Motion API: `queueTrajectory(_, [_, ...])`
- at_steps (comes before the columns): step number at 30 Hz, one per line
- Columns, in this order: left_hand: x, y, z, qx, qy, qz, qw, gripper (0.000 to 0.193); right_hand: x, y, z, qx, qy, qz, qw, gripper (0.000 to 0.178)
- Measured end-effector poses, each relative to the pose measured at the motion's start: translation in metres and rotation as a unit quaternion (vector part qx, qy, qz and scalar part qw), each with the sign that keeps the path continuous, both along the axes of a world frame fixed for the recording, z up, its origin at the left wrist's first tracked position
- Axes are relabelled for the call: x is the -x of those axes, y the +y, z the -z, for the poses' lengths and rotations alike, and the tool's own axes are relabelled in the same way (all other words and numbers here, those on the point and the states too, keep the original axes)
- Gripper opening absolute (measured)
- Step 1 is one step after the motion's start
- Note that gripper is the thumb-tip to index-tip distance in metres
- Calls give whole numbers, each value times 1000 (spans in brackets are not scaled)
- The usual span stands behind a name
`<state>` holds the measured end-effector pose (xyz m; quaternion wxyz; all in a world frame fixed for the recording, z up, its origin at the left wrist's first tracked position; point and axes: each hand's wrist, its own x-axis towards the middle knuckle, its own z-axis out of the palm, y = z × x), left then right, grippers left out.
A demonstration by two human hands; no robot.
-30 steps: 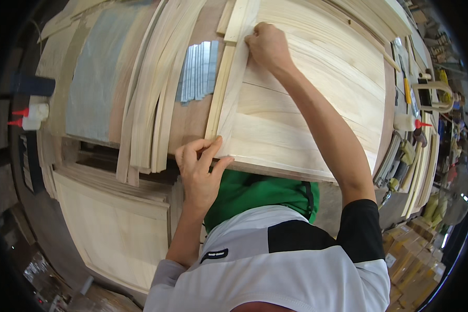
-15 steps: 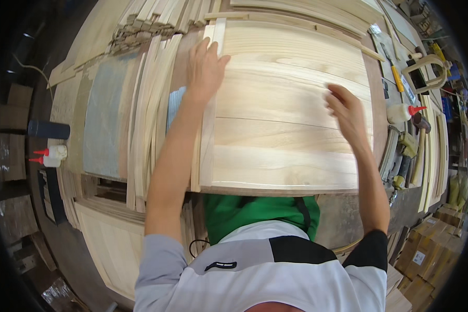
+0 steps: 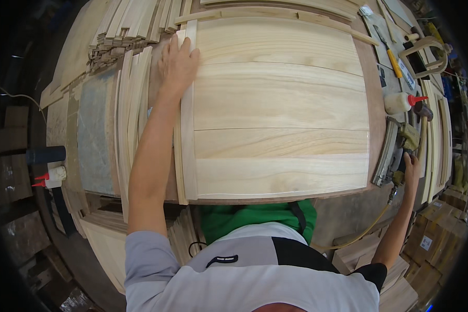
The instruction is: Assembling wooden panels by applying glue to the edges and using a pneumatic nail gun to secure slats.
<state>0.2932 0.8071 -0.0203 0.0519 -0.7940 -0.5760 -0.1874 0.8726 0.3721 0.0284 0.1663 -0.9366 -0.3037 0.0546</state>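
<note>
A pale wooden panel (image 3: 281, 104) made of several boards lies flat in front of me. Along its left edge runs a light wooden strip (image 3: 189, 130). My left hand (image 3: 179, 65) rests on the far end of that strip, fingers outstretched and slightly spread. At the right side of the bench, my right hand (image 3: 412, 169) has its fingers around the dark handle of an air nail gun (image 3: 408, 136). The nail gun lies on its side, its long metal magazine toward the panel. Part of the grip is hidden behind the fingers.
A glue bottle (image 3: 397, 103) with red tip, a hammer (image 3: 423, 110) and a yellow-handled tool (image 3: 394, 63) lie right of the panel. Stacked wooden strips (image 3: 132, 23) fill the far left. A yellow air hose (image 3: 361, 238) hangs below the bench edge.
My right hand has moved from above the panel rightward and nearer, onto the nail gun. My left hand stays at the strip's far end. The view has shifted to the right.
</note>
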Motion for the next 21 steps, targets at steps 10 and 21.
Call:
queueTrajectory(10, [18, 10, -2, -14, 22, 35, 999, 44, 19, 46, -4, -206, 338, 87, 914, 28])
queueTrajectory(21, [-7, 12, 12, -42, -73, 18, 996, 46, 132, 62, -132, -172, 189, -25, 966, 24])
